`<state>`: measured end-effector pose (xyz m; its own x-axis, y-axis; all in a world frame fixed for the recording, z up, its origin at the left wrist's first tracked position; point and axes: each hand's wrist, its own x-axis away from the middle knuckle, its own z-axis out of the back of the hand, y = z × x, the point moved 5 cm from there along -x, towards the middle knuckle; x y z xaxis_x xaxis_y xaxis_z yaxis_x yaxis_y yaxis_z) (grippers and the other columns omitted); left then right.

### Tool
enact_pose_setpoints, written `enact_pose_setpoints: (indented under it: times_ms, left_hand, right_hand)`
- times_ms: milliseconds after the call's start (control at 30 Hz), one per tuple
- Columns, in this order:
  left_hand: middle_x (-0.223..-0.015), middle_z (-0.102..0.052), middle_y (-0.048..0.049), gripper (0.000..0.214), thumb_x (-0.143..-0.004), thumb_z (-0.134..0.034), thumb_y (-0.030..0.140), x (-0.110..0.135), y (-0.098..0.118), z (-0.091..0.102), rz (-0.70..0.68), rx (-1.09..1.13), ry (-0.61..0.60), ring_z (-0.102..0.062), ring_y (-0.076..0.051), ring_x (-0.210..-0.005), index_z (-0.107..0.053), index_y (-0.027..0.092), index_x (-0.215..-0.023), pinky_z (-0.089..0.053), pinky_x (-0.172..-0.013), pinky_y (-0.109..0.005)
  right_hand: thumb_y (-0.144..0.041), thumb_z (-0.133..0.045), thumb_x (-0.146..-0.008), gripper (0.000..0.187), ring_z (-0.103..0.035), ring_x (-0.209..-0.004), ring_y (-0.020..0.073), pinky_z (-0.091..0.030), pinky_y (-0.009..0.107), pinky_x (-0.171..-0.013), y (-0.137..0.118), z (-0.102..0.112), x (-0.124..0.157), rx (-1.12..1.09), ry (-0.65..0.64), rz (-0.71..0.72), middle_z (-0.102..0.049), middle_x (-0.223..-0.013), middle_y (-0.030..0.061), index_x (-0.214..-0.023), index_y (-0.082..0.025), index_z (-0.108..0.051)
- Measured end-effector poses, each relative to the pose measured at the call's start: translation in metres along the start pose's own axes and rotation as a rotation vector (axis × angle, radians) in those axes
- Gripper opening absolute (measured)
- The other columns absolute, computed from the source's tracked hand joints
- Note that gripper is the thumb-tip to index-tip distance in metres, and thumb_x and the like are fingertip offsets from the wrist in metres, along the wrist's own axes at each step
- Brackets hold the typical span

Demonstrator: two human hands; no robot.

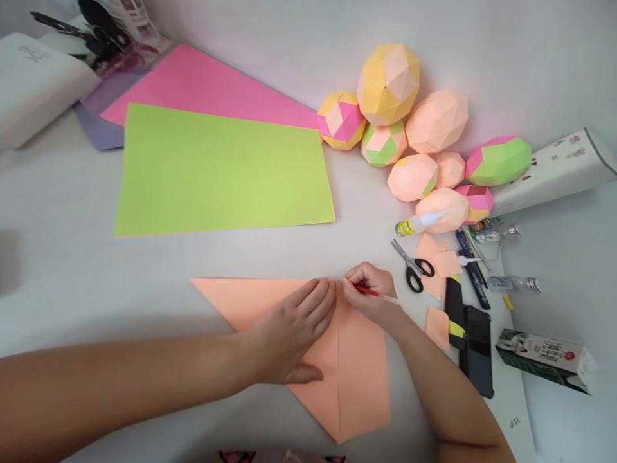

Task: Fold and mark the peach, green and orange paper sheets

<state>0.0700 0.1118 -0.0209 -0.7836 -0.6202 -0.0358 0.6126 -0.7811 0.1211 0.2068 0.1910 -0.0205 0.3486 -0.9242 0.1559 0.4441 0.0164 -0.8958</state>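
A folded sheet of peach paper (361, 373) lies on the table in front of me, with a crease running down its middle. My left hand (299, 328) rests flat across the sheet, fingers stretched out and close together, thumb apart. In my right hand (373, 289) is a slim red and white pen (369, 291), held in a pinch. Its tip is at the paper's top edge, near the upper end of the crease and just right of my left fingertips. Whether the tip touches the paper I cannot tell.
Behind lie a green sheet (226, 173) and a pink sheet (193, 83). Several faceted paper balls (388, 83) cluster at the back right. Scissors (413, 265), a glue bottle (414, 224), a box cutter (454, 312), a phone (477, 350) and a carton (544, 360) are on the right.
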Motion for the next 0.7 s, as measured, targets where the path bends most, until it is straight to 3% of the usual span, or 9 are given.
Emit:
enact_pose_setpoints:
  times_ms: [533, 700]
  left_hand:
    - [-0.142, -0.045, -0.0233, 0.099, -0.078, -0.037, 0.077, 0.0001, 0.0006, 0.0013, -0.019, -0.055, 0.006, -0.036, -0.039, -0.132, -0.044, -0.003, -0.137, -0.02, -0.114, -0.049]
    - [-0.142, -0.045, -0.0226, 0.097, -0.079, -0.037, 0.077, 0.0008, -0.0006, -0.0012, -0.008, -0.03, 0.024, -0.035, -0.038, -0.133, -0.045, -0.001, -0.136, -0.017, -0.115, -0.048]
  right_hand:
    - [-0.025, -0.062, -0.08, 0.02, -0.048, -0.052, 0.0077, -0.039, 0.02, -0.047, 0.002, 0.0008, -0.0004, 0.01, 0.022, 0.022, -0.057, -0.068, -0.0028, -0.068, -0.02, -0.047]
    - [-0.026, -0.062, -0.082, 0.022, -0.048, -0.047, 0.0067, -0.039, 0.02, -0.043, 0.0026, 0.0009, -0.002, -0.108, 0.024, 0.039, -0.056, -0.066, -0.0039, -0.068, -0.02, -0.047]
